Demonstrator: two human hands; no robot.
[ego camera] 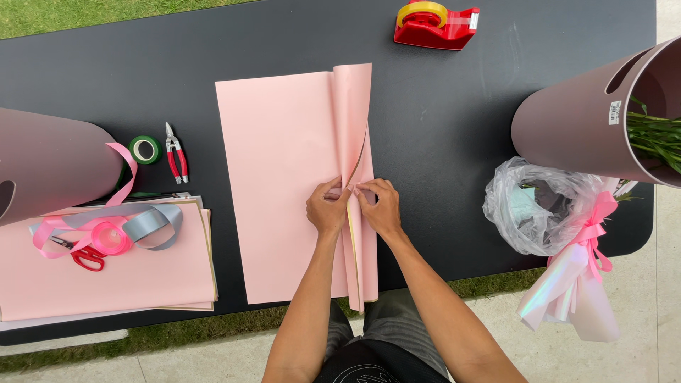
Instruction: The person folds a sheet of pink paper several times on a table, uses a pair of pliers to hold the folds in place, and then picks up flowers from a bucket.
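1. left hand (326,211) pinched narrow on the fold of the pink paper sheet (284,184), fingertips curled in, thumb side towards the crease.
2. right hand (379,207) same pose, pinching the raised folded flap just beside the left; the two hands' fingertips are almost touching at the crease.
3. the sheet lies flat mid-table on the black table (440,128), long side running away from the person. its right part is folded up into a standing pleat, tallest at the far edge, and hangs a little over the near table edge.
4. left of the sheet: stack of pink paper (106,284) at the near-left corner. on top of it a pink ribbon roll (111,237) with loose pink ribbon, a grey ribbon (152,223) loop, and red-handled scissors (86,257).
5. behind the stack: green tape roll (145,150) and red-handled pruners (175,154), side by side, well apart from the hands.
6. far left: a mauve bucket (50,167) on its side, partly cut off by the frame.
7. far edge of the table: red tape dispenser (436,23) with a yellow roll.
8. right: a second mauve bucket (589,120) with green stems (656,138) showing in its mouth. below it a clear plastic bag (539,206), crumpled, and a wrapped bundle with pink bow (578,280) hanging over the table edge.
9. grass and pale paving show around the table.
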